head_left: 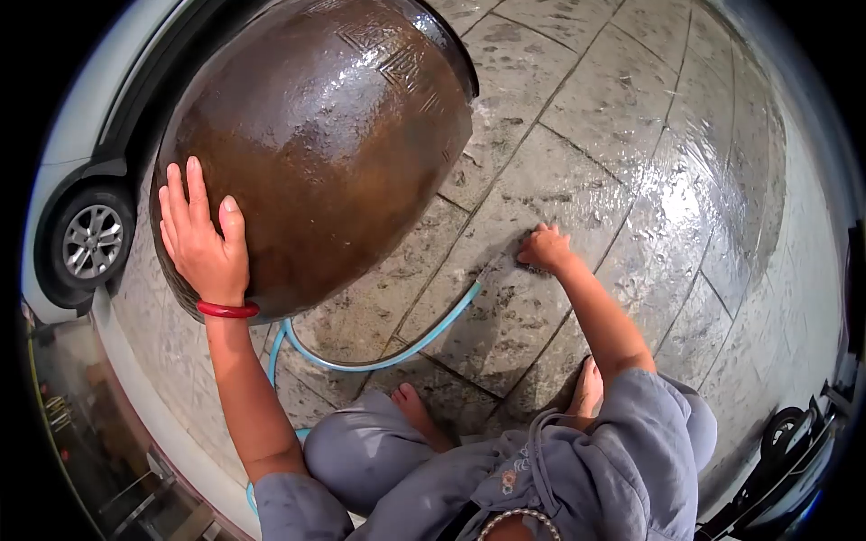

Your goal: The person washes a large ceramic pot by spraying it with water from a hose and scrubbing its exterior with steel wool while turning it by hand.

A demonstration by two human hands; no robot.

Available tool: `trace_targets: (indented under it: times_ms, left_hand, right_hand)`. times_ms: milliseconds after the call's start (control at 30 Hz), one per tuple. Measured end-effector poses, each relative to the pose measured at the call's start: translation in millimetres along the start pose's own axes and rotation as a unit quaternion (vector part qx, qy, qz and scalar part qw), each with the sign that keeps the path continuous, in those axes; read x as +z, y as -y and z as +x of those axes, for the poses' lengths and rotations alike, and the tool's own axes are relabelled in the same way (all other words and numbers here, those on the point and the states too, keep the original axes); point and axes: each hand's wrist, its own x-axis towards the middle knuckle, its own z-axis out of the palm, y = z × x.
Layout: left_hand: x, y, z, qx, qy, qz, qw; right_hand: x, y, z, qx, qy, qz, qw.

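Note:
A big brown glazed jar, wet and shiny, lies tilted on its side, its dark rim toward the upper right. My left hand, a red bangle at its wrist, lies flat on the jar's side with fingers stretched out. Low over the paving, my right hand has its fingers curled. Something dark shows at its fingertips, but I cannot make out what it is. Just left of that hand is the end of a light blue hose, with water seeming to come out. The hose loops back beneath the jar.
Wet stone paving tiles spread around me, with glare at the right. A parked car's wheel stands left of the jar. At the lower right is a small black wheel on a dark frame. My bare feet rest on the tiles.

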Motion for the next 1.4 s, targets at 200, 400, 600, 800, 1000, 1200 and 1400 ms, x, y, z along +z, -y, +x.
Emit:
trace_targets:
  times_ms: [200,400,600,800,1000,1200,1400]
  left_hand:
    - [2.8,1.4,0.2,-0.02,-0.01,0.001,1.0]
    - [1.0,-5.1,-0.1,-0.031,-0.005,0.033,0.999]
    - [1.3,-4.4,-2.5,-0.042,0.001,0.029,0.999]
    - [1.6,-4.6,-1.8,-0.049,0.004,0.041,0.998]
    - [1.2,-6.1,-2.0,-0.052,0.008,0.044,0.998]
    - [1.9,-5.2,-2.3,-0.06,0.016,0.028,0.998]
    - [0.0,-5.6,-1.1,-0.076,0.023,-0.002,0.997]
  right_hand:
    - [66.1,95.4,-60.6,-0.036,0.0,0.13,0.991]
    - [114.4,141.2,-69.7,0.08,-0.086,0.269,0.956]
    - [96.6,173.5,-74.3,-0.02,-0.186,0.606,0.773]
    - [1.3,192.2,-122.6,-0.222,-0.16,0.766,0.581]
    - [-57.5,199.5,-167.8,-0.243,-0.098,0.746,0.612]
    - [-83.2,212.7,-194.3,-0.29,-0.057,0.684,0.667]
    - [-113.3,211.3,-198.0,-0.317,-0.05,0.638,0.7]
